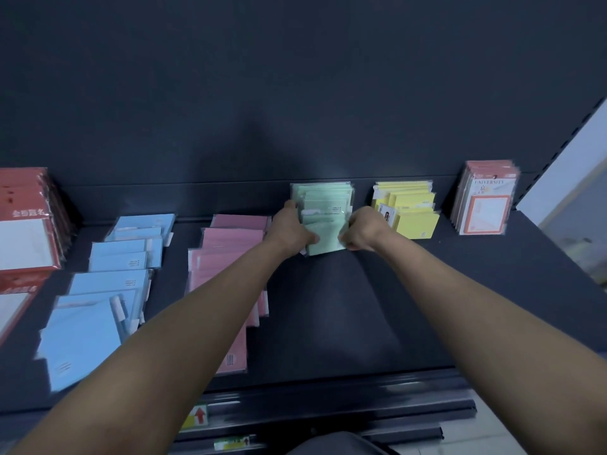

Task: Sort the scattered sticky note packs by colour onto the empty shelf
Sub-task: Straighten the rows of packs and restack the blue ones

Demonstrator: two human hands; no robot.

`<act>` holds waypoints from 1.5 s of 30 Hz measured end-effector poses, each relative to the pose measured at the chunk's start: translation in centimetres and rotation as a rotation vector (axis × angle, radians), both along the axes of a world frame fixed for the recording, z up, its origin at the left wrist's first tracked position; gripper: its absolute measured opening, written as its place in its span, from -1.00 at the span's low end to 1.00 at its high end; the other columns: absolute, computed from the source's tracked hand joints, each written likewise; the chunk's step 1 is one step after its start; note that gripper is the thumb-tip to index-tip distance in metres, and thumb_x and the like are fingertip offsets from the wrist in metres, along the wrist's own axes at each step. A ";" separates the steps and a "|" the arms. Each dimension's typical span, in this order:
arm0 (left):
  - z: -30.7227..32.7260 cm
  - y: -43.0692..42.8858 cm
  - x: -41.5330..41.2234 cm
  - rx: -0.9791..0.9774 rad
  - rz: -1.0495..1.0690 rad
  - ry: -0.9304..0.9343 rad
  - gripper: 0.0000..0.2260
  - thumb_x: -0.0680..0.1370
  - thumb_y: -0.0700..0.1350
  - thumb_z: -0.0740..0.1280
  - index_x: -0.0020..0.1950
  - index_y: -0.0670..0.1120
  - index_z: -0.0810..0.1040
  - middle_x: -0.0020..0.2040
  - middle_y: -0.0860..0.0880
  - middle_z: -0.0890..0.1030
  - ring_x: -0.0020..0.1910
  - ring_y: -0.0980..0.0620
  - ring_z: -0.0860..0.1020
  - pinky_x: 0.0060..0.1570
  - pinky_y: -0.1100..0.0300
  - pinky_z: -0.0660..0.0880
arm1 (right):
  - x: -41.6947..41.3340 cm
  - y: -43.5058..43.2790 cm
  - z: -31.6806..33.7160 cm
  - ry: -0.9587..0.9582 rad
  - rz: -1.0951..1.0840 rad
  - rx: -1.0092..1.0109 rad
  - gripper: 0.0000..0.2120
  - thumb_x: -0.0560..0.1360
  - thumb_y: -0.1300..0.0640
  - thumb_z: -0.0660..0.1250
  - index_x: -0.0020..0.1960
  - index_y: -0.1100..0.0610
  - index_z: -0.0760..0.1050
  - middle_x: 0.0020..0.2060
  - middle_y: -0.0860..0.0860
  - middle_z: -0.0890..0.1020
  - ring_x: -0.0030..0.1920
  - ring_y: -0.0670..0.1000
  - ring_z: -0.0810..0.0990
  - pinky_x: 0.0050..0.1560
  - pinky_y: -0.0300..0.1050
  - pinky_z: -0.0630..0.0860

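Only the head view to go on here, looking down over both forearms at the dark shelf [328, 307]. The person is clearly on the green step of the sort: both hands are clamped on the green packs [325, 205], which stand in a short leaning row toward the back of the shelf, a bit right of centre. The left hand [290, 226] grips the left side of the row with the thumb laid across the front pack, and the right hand [361, 229] has its fingers curled in and pinches the front pack's lower right corner. The hands are a pack's width apart with the greens squeezed between them. The other colours look pretty much done: blue packs [108, 290] in a long overlapping row on the left, pink packs [226, 257] beside them and partly under the left forearm, yellow packs [407, 211] just to the right of the greens, plus red-bordered packs [483, 201] at the far right and big red packs [23, 224] at the far left edge. It looks like the front green one is being seated or squared up against its row. Next move probably calls for evening the edges, letting go gently so the row doesn't topple forward, and keeping clear of the yellows right next door. No loose packs show anywhere in view.
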State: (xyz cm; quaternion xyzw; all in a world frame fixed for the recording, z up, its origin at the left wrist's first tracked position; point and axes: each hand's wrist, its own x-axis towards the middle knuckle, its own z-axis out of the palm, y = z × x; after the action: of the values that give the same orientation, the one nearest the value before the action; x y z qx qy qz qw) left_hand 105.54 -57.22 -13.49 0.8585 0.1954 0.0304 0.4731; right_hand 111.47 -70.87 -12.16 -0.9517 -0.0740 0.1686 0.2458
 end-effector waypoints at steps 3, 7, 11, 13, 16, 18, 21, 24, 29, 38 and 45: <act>0.1 -0.2 0.1 -0.002 0.003 -0.033 -0.37 0.36 -0.34 0.48 0.35 -0.17 0.27 0.11 -0.05 0.48 0.00 -0.03 0.52 -0.17 0.14 0.55 | 0.0 0.0 -0.2 -0.018 -0.020 0.018 -0.76 0.46 0.29 0.29 -0.35 0.17 0.32 -0.40 0.08 0.43 -0.35 0.01 0.39 -0.31 -0.18 0.35; 0.4 -0.5 0.0 0.015 0.003 0.004 -0.32 0.29 -0.27 0.54 0.30 -0.17 0.27 0.20 -0.15 0.46 0.12 -0.15 0.52 0.04 -0.08 0.56 | 0.1 -0.3 -0.2 0.005 -0.038 0.031 -0.79 0.44 0.29 0.31 -0.33 0.17 0.36 -0.38 0.10 0.50 -0.37 0.04 0.47 -0.28 -0.16 0.40; 0.5 -0.4 0.2 0.013 -0.008 0.009 -0.23 0.26 -0.25 0.56 0.36 -0.17 0.24 0.26 -0.14 0.36 0.18 -0.14 0.46 0.09 -0.10 0.53 | 0.3 -0.7 0.2 -0.028 -0.032 0.000 -0.66 0.43 0.25 0.34 -0.44 0.16 0.28 -0.62 0.02 0.37 -0.52 0.01 0.32 -0.48 -0.22 0.28; 0.7 -0.3 0.2 0.038 -0.016 0.009 -0.24 0.28 -0.24 0.55 0.37 -0.17 0.22 0.27 -0.13 0.33 0.22 -0.12 0.43 0.17 -0.05 0.48 | 0.3 -0.8 0.4 -0.047 -0.038 -0.006 -0.65 0.43 0.24 0.34 -0.45 0.16 0.27 -0.74 -0.05 0.32 -0.54 -0.01 0.30 -0.51 -0.23 0.24; 0.8 -0.1 0.3 0.064 -0.029 0.016 -0.23 0.32 -0.22 0.54 0.41 -0.16 0.19 0.31 -0.13 0.29 0.25 -0.10 0.39 0.17 0.14 0.42 | 0.1 -1.0 1.1 -0.084 -0.027 -0.014 -0.66 0.45 0.22 0.35 -0.41 0.16 0.26 -0.53 0.01 0.40 -0.47 0.00 0.36 -0.52 -0.18 0.24; 1.1 -0.1 0.1 0.073 -0.032 0.013 -0.23 0.33 -0.22 0.53 0.42 -0.16 0.18 0.32 -0.13 0.27 0.26 -0.10 0.39 0.12 0.16 0.40 | -0.1 -1.1 1.7 -0.152 -0.026 -0.032 -0.68 0.47 0.24 0.33 -0.39 0.16 0.27 -0.43 0.03 0.39 -0.36 0.07 0.43 -0.51 -0.17 0.23; 1.8 0.0 -0.3 0.084 -0.013 -0.006 -0.28 0.36 -0.24 0.52 0.39 -0.19 0.19 0.32 -0.14 0.25 0.25 -0.10 0.39 0.08 0.23 0.37 | -0.8 -0.2 3.0 -0.262 0.005 -0.048 -0.68 0.46 0.27 0.30 -0.40 0.19 0.25 -0.44 0.04 0.37 -0.40 0.08 0.40 -0.52 -0.16 0.20; 3.0 0.9 -1.1 0.143 0.040 -0.033 -0.41 0.37 -0.24 0.50 0.29 -0.22 0.26 0.28 -0.16 0.29 0.16 -0.08 0.41 0.01 0.25 0.36 | -1.9 1.9 4.3 -0.299 0.158 0.046 -0.81 0.46 0.22 0.34 -0.19 0.38 0.50 -0.26 0.22 0.58 -0.19 0.22 0.56 -0.30 -0.01 0.50; 5.5 5.2 -4.0 0.322 0.004 -0.002 -0.65 0.37 -0.21 0.49 0.09 -0.18 0.48 0.05 -0.11 0.51 -0.09 0.00 0.44 -0.20 0.21 0.34 | -3.9 5.6 4.9 -0.258 0.390 0.138 -0.78 0.46 0.21 0.36 0.03 0.34 0.58 0.00 0.20 0.63 0.05 0.16 0.57 0.01 -0.03 0.49; 4.9 10.6 -11.1 0.462 -0.236 0.389 -0.67 0.33 -0.14 0.53 0.05 -0.09 0.56 -0.02 -0.01 0.53 -0.04 0.00 0.51 0.06 0.16 0.48 | -6.8 11.3 3.2 -0.124 0.555 0.056 -0.73 0.49 0.13 0.37 0.09 0.29 0.59 0.06 0.16 0.63 0.08 0.12 0.58 0.05 -0.09 0.50; 3.4 10.7 -12.7 0.454 -0.292 0.420 -0.69 0.34 -0.17 0.53 0.01 -0.09 0.51 -0.03 -0.03 0.54 -0.11 0.01 0.51 -0.07 0.15 0.49 | -7.7 12.4 2.5 -0.078 0.591 -0.084 -0.66 0.47 0.12 0.39 0.14 0.33 0.58 0.13 0.21 0.61 0.14 0.15 0.57 0.18 0.00 0.50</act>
State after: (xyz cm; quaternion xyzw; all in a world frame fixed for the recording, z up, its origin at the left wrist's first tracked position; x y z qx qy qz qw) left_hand 92.84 -46.55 -10.09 0.9483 0.1519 -0.1722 0.2190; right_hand 103.75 -58.51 -9.64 -0.9039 -0.3504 0.1989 0.1434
